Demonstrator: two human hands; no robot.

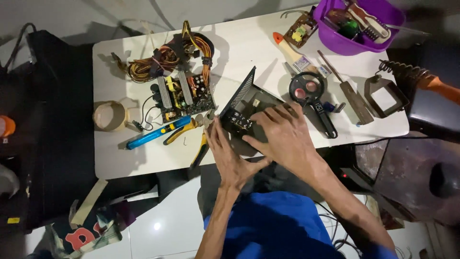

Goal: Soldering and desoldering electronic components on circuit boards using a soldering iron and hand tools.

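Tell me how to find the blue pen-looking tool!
Start at the white table and look along its front-left part, left of the person's left hand. The blue tool lies slanted beside yellow-handled pliers. It alone is long, slim and bright blue.

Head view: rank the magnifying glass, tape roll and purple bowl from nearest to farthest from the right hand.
From the right hand:
1. Magnifying glass, just beyond the fingers.
2. Purple bowl, far corner of the table.
3. Tape roll, far across on the left edge.

Two hands (230,158), one metal case (244,108)
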